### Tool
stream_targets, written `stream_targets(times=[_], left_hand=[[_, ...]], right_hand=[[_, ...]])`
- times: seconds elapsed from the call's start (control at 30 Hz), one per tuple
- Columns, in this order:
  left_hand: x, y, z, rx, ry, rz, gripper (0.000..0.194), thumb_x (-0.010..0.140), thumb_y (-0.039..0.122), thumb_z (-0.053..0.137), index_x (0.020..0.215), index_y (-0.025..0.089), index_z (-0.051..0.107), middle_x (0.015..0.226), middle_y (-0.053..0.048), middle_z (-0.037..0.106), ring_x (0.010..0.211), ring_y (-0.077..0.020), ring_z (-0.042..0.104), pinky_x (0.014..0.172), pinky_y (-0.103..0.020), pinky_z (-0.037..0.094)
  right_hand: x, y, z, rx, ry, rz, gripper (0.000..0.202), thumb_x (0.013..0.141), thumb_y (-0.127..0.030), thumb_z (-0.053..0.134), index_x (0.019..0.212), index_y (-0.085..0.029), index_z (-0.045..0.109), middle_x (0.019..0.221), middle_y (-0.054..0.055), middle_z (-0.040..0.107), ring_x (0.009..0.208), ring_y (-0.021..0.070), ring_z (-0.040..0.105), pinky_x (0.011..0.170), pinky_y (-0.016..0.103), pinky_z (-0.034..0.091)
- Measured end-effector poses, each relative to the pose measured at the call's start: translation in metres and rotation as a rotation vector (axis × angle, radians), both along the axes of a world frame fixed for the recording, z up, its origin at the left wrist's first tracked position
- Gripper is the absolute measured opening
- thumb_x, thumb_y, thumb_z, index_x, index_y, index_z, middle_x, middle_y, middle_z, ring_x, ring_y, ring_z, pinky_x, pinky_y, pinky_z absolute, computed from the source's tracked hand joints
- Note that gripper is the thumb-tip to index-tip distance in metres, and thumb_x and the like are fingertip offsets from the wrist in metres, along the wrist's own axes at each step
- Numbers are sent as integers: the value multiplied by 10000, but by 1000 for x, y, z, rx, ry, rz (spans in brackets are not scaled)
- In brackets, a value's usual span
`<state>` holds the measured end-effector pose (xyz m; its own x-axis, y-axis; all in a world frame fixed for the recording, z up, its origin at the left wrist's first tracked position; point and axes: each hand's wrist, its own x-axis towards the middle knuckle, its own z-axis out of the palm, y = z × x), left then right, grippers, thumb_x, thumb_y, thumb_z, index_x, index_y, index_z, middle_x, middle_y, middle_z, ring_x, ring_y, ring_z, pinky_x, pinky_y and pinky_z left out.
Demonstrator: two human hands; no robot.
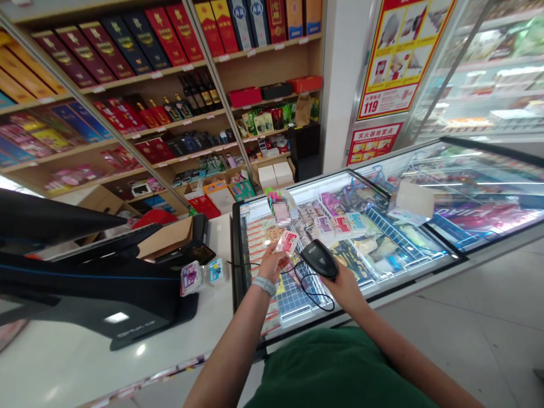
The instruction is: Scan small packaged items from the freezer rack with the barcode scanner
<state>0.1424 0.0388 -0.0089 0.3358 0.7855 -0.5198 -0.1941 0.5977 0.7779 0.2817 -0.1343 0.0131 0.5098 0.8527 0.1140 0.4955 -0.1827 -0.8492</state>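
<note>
My left hand [271,264], with a watch at the wrist, is closed on a small clear pack with a red-and-white label [288,242]. Wrapped round a black barcode scanner [318,258] is my right hand [343,286]; the scanner's head points toward the pack, a little apart from it. A black cable [312,292] loops below the scanner. Beyond it, a purple-label pack [324,226], a red-label pack [341,225] and a blue-label pack [356,221] lie in a row on the glass of the chest freezer [250,205].
On the white counter [170,345] to the left, a purple-label pack [191,276] and a blue-label pack [216,271] sit beside a black checkout machine [97,289]. An open cardboard box [165,241] stands behind them. Shelves [259,62] of boxes and bottles line the back wall.
</note>
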Motion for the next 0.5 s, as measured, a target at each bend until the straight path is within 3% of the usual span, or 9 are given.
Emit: stream_targets(times=[0.27,0.37,0.5], left_hand=[[81,-12,-11,-98,-27,-121,155,728,42,673,794,145,578,731,-17,655,592,-72,598,607,-191,494],[113,-15,-12,-114,-29,-157,60,812,119,632,859,128,594,813,-16,645,663,-81,599,642,-219,517],[148,-22,-9,-159,-13,-234,228,886,286,573,1046,125,592,995,-52,631,819,-135,619,707,-306,548]], right_hand=[[18,-26,1,-12,90,-192,434,757,-434,595,1065,-130,636,951,110,729,907,282,673,801,362,515],[22,-34,0,-37,94,-233,414,744,-445,598,1004,-128,655,872,103,735,848,282,682,739,343,525],[24,-41,-1,-15,90,-271,392,738,-442,597,962,-126,658,820,96,729,814,274,678,699,318,521]])
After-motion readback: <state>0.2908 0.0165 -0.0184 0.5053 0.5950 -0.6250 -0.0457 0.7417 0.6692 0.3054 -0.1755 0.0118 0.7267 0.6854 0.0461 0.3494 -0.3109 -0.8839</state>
